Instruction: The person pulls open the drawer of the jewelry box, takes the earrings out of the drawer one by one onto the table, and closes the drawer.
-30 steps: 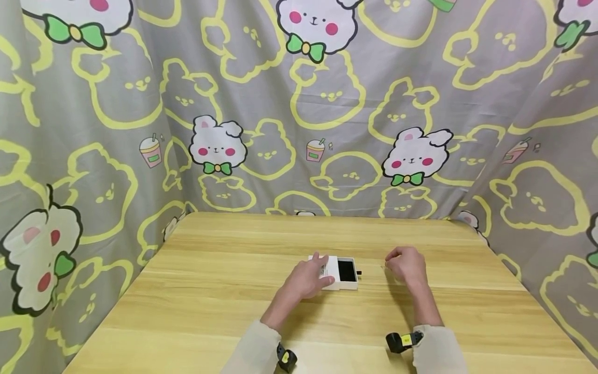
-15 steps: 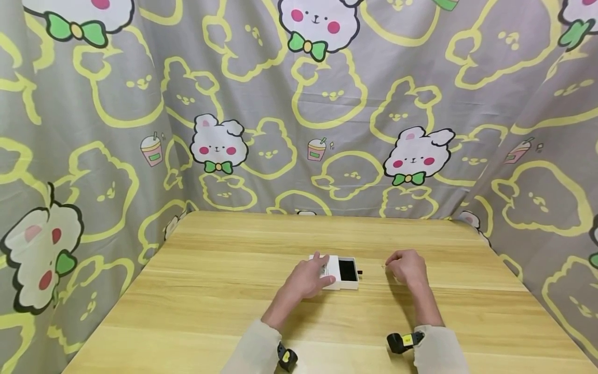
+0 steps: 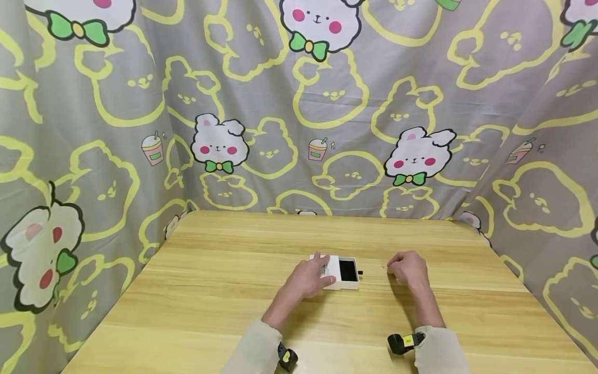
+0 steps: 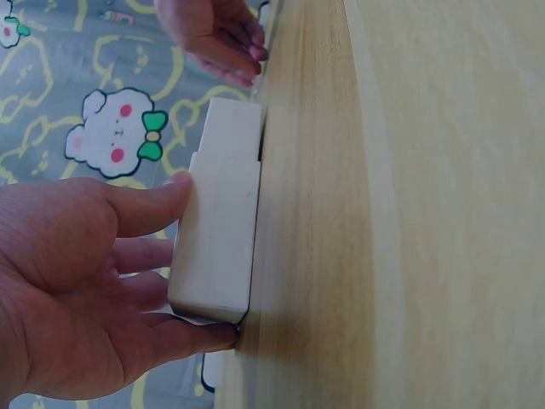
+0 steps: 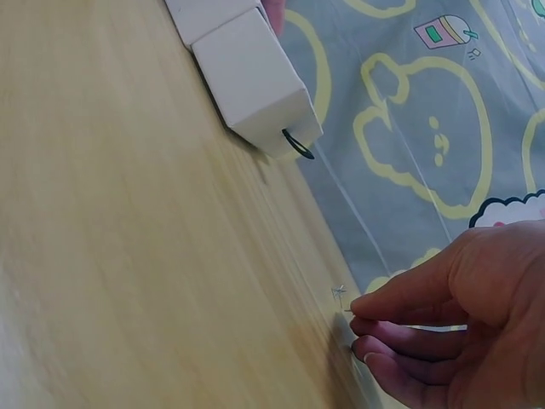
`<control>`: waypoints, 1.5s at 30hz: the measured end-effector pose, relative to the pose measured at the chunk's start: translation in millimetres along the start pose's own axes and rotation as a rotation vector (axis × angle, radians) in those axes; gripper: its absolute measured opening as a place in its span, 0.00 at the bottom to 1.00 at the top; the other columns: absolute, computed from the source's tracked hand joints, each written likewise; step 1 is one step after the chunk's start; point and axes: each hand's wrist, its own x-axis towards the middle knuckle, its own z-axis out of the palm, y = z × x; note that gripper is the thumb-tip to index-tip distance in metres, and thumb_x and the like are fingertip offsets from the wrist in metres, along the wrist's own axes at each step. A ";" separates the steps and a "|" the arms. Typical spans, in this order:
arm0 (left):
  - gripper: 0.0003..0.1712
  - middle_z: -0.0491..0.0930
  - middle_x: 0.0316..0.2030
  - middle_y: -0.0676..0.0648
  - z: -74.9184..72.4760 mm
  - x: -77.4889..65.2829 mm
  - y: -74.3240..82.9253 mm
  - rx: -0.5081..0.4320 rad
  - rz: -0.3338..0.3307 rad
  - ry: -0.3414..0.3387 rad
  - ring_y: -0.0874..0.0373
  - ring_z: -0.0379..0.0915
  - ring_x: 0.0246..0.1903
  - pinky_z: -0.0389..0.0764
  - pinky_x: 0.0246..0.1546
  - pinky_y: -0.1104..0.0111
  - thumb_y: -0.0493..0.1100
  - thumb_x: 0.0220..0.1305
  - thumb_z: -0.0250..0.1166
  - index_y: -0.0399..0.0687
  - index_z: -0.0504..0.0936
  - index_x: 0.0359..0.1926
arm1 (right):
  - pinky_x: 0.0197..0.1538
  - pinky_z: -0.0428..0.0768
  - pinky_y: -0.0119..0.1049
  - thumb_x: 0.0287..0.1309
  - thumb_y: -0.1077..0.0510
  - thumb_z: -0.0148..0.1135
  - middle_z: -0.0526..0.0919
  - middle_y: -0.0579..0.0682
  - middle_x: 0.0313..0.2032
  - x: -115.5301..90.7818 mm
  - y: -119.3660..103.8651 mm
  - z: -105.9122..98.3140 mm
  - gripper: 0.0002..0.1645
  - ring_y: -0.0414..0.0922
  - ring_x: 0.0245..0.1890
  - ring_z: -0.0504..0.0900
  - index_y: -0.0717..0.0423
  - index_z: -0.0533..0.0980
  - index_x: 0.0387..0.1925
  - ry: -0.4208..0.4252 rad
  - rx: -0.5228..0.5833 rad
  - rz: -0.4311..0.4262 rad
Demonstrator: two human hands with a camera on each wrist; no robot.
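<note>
My left hand (image 3: 304,278) grips the sleeve of a small white drawer box (image 3: 333,272) lying on the table. In the left wrist view the thumb (image 4: 157,207) is on one side of the sleeve and the fingers are on the other. The box's drawer (image 5: 255,81) is pulled partly out to the right, with a black lining (image 3: 348,270) and a short black pull loop (image 5: 298,145). To the right of the box, my right hand (image 3: 408,267) pinches a tiny shiny earring (image 5: 339,294) by its thin pin, between thumb and forefinger, close over the table.
The wood-grain table (image 3: 210,291) stretches around both hands. A grey patterned curtain (image 3: 271,104) hangs behind it and along both sides. Each wrist wears a small black camera (image 3: 399,343) near the sleeve cuff.
My right hand has sunk very slightly toward the table, and the earring shows a little more at its fingertips. The left hand and the box hold still.
</note>
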 end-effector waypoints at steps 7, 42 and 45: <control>0.38 0.61 0.75 0.35 0.6 0.3 -1.1 -0.008 0.002 0.000 0.32 0.67 0.67 0.75 0.64 0.49 0.53 0.68 0.67 0.46 0.68 0.74 | 0.34 0.74 0.39 0.46 0.64 0.65 0.86 0.55 0.28 1.4 0.9 -0.2 0.06 0.56 0.36 0.80 0.61 0.86 0.28 0.006 -0.011 -0.005; 0.37 0.62 0.75 0.36 -0.5 -0.7 1.0 -0.023 -0.001 0.008 0.31 0.66 0.68 0.74 0.64 0.48 0.52 0.68 0.67 0.46 0.70 0.73 | 0.36 0.74 0.39 0.48 0.62 0.66 0.86 0.55 0.31 0.8 0.6 -1.7 0.06 0.57 0.38 0.80 0.60 0.85 0.28 -0.012 -0.009 0.010; 0.37 0.62 0.75 0.36 -0.2 -0.8 0.1 -0.025 0.001 0.008 0.31 0.66 0.68 0.73 0.65 0.47 0.53 0.68 0.67 0.46 0.69 0.73 | 0.34 0.73 0.38 0.49 0.62 0.63 0.86 0.55 0.30 0.0 -2.1 -2.8 0.07 0.55 0.37 0.80 0.60 0.85 0.30 -0.007 -0.003 0.008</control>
